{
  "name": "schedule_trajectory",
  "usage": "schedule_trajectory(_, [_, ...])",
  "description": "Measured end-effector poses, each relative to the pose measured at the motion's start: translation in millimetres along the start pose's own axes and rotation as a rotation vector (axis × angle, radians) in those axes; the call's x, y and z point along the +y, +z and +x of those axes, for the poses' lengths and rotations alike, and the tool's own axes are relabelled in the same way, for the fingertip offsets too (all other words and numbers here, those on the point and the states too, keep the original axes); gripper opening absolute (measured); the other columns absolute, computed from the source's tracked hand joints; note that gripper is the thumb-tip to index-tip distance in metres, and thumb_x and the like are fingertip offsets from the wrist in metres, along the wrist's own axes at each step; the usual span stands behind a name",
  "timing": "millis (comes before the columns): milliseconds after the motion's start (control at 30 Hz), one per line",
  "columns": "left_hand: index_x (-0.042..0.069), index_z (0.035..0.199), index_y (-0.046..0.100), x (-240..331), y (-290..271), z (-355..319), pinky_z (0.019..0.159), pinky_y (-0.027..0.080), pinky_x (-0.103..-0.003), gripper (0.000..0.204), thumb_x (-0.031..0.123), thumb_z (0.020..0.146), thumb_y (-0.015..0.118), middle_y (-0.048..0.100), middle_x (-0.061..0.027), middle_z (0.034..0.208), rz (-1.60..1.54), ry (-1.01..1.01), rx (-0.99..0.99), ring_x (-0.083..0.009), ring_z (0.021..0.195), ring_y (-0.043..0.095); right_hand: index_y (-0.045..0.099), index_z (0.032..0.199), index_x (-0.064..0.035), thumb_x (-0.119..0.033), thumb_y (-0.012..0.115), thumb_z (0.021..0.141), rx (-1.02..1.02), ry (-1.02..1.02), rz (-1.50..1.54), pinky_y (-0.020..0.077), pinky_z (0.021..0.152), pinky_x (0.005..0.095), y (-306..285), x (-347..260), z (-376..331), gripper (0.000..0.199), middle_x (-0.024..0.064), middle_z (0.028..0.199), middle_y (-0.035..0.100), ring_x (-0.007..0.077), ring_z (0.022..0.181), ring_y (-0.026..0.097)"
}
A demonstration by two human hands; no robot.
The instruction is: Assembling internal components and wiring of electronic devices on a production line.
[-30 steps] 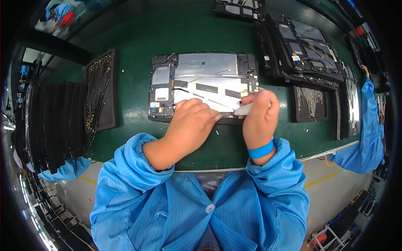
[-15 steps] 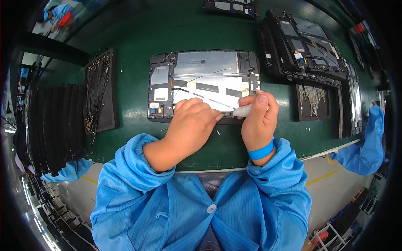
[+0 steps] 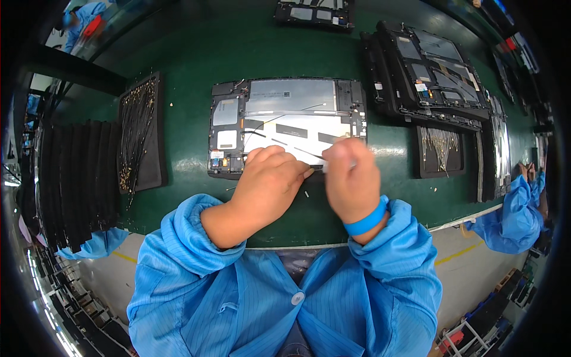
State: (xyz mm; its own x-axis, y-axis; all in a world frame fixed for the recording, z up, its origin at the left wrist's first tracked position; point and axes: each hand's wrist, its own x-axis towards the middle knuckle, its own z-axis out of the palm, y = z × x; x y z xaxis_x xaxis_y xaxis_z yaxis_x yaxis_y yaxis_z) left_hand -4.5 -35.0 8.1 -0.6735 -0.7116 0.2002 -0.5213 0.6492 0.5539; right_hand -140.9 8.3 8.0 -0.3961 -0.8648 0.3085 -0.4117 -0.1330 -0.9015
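An opened tablet (image 3: 285,89) lies on a black foam pad, its silver inner plate and thin black cables exposed. My left hand (image 3: 270,181) rests over its near edge, fingers curled and fingertips pressed together there; what they pinch, if anything, is hidden. Just to the right, my right hand (image 3: 354,181) is closed above the near right part of the tablet and smeared by motion. Only bits of the white tapered tool that it grips show now. A thin black cable (image 3: 285,112) curves over the silver plate.
A black tray of thin cables (image 3: 140,131) lies left, beside a row of black foam pads (image 3: 77,178). At right are stacked opened tablets (image 3: 434,71) and a smaller cable tray (image 3: 440,152). Another opened tablet (image 3: 315,13) lies at the back. A co-worker's blue sleeve (image 3: 514,214) shows far right.
My right hand has moved slightly left and turned, now blurred, hiding most of the white tapered tool. My left hand stays at the tablet's near edge. At far right, a co-worker's hand has come into view.
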Motion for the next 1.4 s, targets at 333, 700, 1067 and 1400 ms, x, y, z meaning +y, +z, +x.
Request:
schedule_trajectory(333, [0.008, 0.095, 0.056, -42, -49, 24, 0.080, 0.033, -0.040, 0.025, 0.017, 0.071, 0.054, 0.050, -0.0139, 0.095, 0.724, -0.249, 0.441, -0.0337, 0.091, 0.043, 0.045, 0.104, -0.0021, -0.026, 0.047, 0.083, 0.117, 0.549, 0.427, 0.0390, 0.051, 0.0211, -26, 2, 22, 0.032, 0.0039, 0.072, 0.052, 0.0067, 0.059, 0.046])
schedule_trajectory(700, [-0.004, 0.091, 0.054, -75, -83, -24, 0.070, 0.040, -0.023, 0.027, 0.020, 0.083, 0.046, 0.058, -0.0064, 0.085, -1.137, -0.833, 0.390, -0.0111, 0.076, 0.051, 0.050, 0.082, -0.0058, -0.038, 0.049, 0.079, -0.625, 1.229, 0.489, 0.0346, 0.037, 0.0214, -50, -11, 14, 0.032, 0.0034, 0.066, 0.048, 0.0087, 0.046, 0.042])
schedule_trajectory(1067, [0.003, 0.097, 0.049, -20, -101, 42, 0.046, 0.047, -0.024, 0.034, 0.032, 0.085, 0.037, 0.057, -0.0094, 0.073, -1.824, -0.651, 0.376, -0.0177, 0.057, 0.055, 0.046, 0.072, -0.0023, -0.042, 0.047, 0.079, -0.434, 0.835, 0.699, 0.0333, 0.035, 0.0207, 76, -72, 85, 0.041, 0.0033, 0.055, 0.044, 0.0085, 0.041, 0.040])
schedule_trajectory(1400, [0.005, 0.096, 0.047, -200, -114, 109, 0.062, 0.050, -0.025, 0.038, 0.036, 0.076, 0.055, 0.052, -0.0089, 0.089, -1.760, -0.729, 0.934, -0.0213, 0.074, 0.053, 0.058, 0.087, -0.0039, -0.018, 0.060, 0.068, -0.394, -0.030, -0.549, 0.0425, 0.056, 0.0340, -45, 12, -7, 0.023, 0.0096, 0.060, 0.055, 0.0271, 0.055, 0.052])
